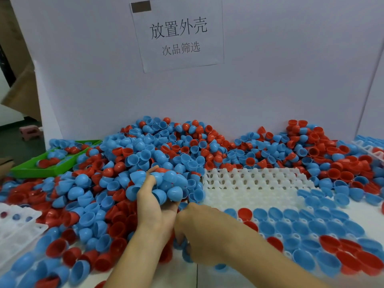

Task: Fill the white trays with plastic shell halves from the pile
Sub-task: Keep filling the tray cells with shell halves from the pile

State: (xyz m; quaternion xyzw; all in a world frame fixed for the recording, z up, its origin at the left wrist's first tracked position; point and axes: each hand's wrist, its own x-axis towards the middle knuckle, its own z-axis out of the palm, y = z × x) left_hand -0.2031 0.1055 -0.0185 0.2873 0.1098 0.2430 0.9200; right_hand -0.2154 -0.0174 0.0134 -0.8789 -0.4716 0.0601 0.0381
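A white board stands upright at the back, and a paper sign with printed Chinese characters is fixed on it, with a piece of brown tape at its top left corner. At the left lies a green tray, and behind it brown cardboard leans. A small pink stool stands on the dark floor there.

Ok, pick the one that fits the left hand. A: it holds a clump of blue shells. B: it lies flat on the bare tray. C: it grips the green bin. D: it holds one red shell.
A: the left hand is curled under a clump of blue shells beside the pile, clear of the tray and far from the green bin.
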